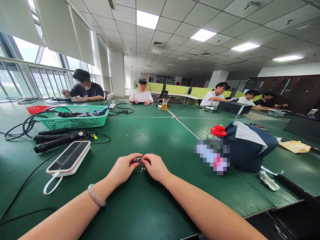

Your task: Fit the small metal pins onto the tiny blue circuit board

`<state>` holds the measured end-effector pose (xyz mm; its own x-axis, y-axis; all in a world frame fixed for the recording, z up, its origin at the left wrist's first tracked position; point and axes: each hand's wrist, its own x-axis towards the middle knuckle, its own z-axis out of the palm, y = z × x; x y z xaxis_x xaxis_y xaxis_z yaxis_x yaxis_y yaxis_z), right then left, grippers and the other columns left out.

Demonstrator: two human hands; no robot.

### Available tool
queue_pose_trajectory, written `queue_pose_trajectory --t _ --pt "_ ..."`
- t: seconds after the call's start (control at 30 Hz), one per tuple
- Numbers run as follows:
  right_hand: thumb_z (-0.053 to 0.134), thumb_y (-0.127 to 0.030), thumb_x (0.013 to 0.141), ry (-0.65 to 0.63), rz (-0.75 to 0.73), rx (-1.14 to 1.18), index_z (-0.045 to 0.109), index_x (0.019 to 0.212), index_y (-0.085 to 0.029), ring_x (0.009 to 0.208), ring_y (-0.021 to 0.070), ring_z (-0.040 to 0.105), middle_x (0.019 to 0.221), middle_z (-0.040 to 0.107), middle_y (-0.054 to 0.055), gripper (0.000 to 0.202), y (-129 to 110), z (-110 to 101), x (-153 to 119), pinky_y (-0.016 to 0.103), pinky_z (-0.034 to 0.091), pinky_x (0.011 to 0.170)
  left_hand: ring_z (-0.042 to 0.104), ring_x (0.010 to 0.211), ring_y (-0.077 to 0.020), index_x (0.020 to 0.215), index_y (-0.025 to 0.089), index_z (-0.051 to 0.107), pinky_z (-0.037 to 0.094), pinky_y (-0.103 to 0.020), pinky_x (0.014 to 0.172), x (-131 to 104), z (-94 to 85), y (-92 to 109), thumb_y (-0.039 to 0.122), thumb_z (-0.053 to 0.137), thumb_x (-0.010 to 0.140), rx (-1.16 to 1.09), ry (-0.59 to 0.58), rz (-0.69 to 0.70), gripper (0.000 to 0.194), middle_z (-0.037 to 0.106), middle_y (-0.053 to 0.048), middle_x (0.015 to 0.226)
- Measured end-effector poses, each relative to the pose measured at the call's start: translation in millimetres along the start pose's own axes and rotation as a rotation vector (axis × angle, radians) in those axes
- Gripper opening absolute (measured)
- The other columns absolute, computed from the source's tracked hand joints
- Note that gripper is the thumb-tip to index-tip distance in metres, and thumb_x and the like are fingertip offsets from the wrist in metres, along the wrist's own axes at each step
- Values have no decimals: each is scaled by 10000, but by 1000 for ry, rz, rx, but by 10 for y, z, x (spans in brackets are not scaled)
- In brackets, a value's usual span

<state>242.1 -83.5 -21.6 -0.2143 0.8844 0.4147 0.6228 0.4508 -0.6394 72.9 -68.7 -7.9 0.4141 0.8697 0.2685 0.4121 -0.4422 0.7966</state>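
Over the green table [120, 213], my left hand [125, 168] and my right hand [155, 167] meet with their fingertips almost together. Between them is a small dark blue part [139, 160], possibly a circuit board, too small to name surely. My left thumb and index finger pinch it from one side. The right fingers are bent against its other side, partly hiding it. Just below the fingertips lie some tiny silvery pieces [143, 169] on the tabletop. A bangle circles my left wrist.
To the left are a phone [71, 156] on a white cable, black rod-shaped devices [60, 139] and a green basket [75, 126] of cables. A red-lidded bottle [218, 131], a dark blue bag [250, 146] and a crumpled tissue [269, 181] lie right. Several people sit around the tables.
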Motion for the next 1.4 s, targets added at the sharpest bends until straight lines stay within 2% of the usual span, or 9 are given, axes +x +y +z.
queue_pose_trajectory --t 0.17,0.57,0.97,1.4 --pt "517 -176 837 -21 25 -4 615 776 -187 705 117 535 750 614 -5 116 -2 -5 -4 208 385 654 610 715 -154 1080 232 587 471 -260 730 -15 -9 64 241 508 755 101 -76 -6 335 661 5 788" --pt "521 -171 833 -43 7 -31 599 753 -187 713 118 528 744 602 -5 113 -12 -6 -5 211 378 655 552 641 -126 1090 219 571 448 -234 666 -19 -7 53 247 503 752 86 -84 3 346 594 21 708" --pt "517 -149 831 -76 -19 -63 589 746 -188 712 116 522 747 596 -7 118 -17 -8 -1 215 382 667 533 579 -126 1148 250 530 386 -227 579 -52 -9 128 258 467 758 250 -129 -15 395 609 22 708" --pt "505 -152 836 -100 -32 -42 602 790 -187 696 117 523 753 594 1 113 -45 -13 -16 218 395 646 507 575 -125 1212 246 476 356 -222 560 -54 -11 134 308 489 775 264 -166 12 442 592 27 687"
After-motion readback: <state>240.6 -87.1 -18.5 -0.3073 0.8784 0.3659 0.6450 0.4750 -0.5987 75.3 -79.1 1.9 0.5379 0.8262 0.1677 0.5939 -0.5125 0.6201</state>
